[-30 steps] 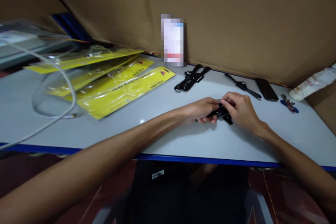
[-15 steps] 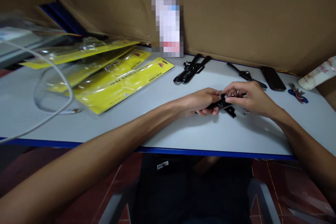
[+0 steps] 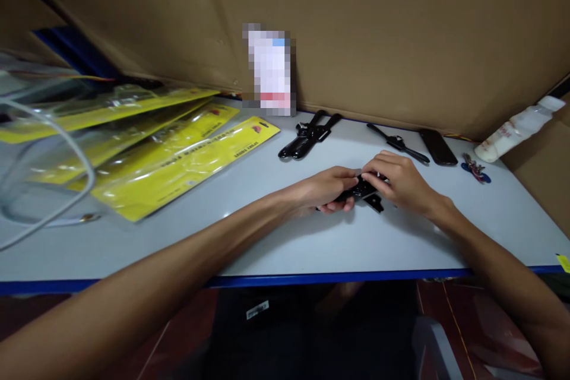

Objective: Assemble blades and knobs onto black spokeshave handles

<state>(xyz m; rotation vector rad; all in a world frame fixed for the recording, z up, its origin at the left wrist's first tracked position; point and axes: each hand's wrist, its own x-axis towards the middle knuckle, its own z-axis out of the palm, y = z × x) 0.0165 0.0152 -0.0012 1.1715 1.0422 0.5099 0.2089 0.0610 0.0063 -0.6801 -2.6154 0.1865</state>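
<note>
A black spokeshave (image 3: 356, 190) is held just above the table, its body partly covered by fingers. My left hand (image 3: 332, 187) wraps one handle, thumb on top and fingers curled beneath. At the middle of the tool, the thumb and fingertips of my right hand (image 3: 392, 181) are pinched together against it; a small pale metal edge shows there, but its shape is hidden. Behind my left hand lie more glossy black spokeshaves (image 3: 307, 136), side by side. Another slim black spokeshave (image 3: 398, 142) lies beyond my right hand.
Yellow blister packs (image 3: 187, 166) are fanned out at the left, near a looped white cable (image 3: 84, 184). At the right are a black phone (image 3: 439, 147), keys (image 3: 475, 169) and a leaning white bottle (image 3: 519, 130). A blurred-out upright item (image 3: 271, 71) stands against the cardboard wall (image 3: 401, 29).
The view has swung right and up, so the table's things appear further left and lower. My right fingers have shifted slightly over the spokeshave's middle; my left hand keeps its hold.
</note>
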